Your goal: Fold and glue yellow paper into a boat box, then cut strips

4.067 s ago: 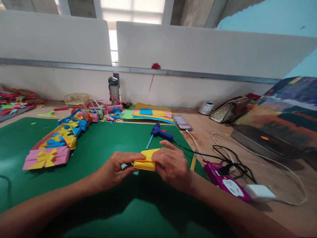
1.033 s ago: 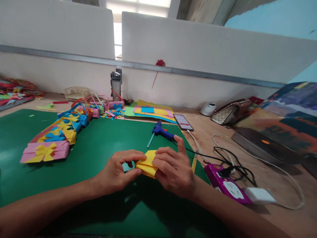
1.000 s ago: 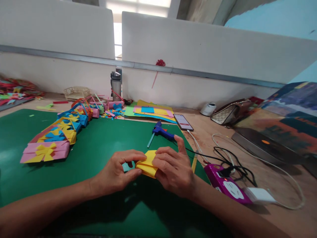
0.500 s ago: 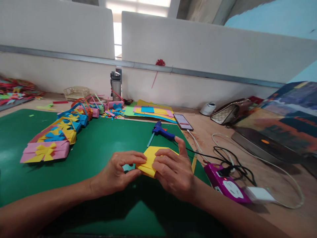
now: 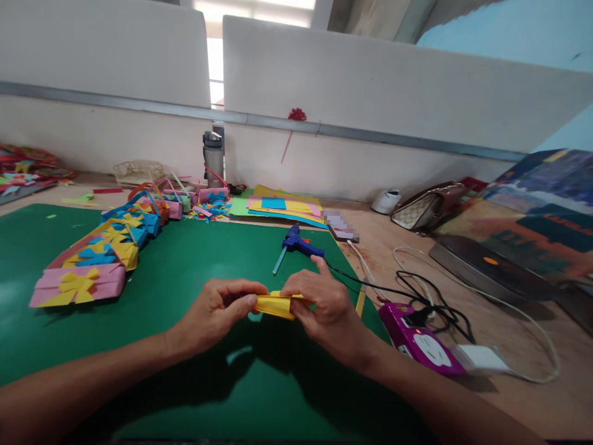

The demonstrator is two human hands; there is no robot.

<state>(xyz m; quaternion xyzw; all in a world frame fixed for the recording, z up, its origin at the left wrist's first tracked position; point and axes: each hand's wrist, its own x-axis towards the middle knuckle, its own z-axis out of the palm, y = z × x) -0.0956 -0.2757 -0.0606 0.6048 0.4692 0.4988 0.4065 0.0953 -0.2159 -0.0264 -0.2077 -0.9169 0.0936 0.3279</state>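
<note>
A folded piece of yellow paper [image 5: 277, 305] is held between my two hands above the green mat [image 5: 185, 259], seen nearly edge-on. My left hand [image 5: 215, 315] pinches its left end between thumb and fingers. Around its right end my right hand [image 5: 327, 309] is closed, thumb below and fingers on top, the index finger raised; part of the paper is hidden there. Just beyond the hands lies a blue glue gun [image 5: 301, 242] with a light blue stick in it, its black cord running right.
At the left stands a row of folded paper baskets [image 5: 78, 285] with bows. Coloured paper sheets [image 5: 278, 207], a bottle [image 5: 213, 161] and a phone [image 5: 341, 226] are at the back. A purple power strip [image 5: 421, 340] with tangled cords and a dark case [image 5: 491, 272] lie right.
The yellow paper has tilted from showing its broad face to nearly edge-on. Both hands have turned with it, still gripping its ends. The view has shifted slightly.
</note>
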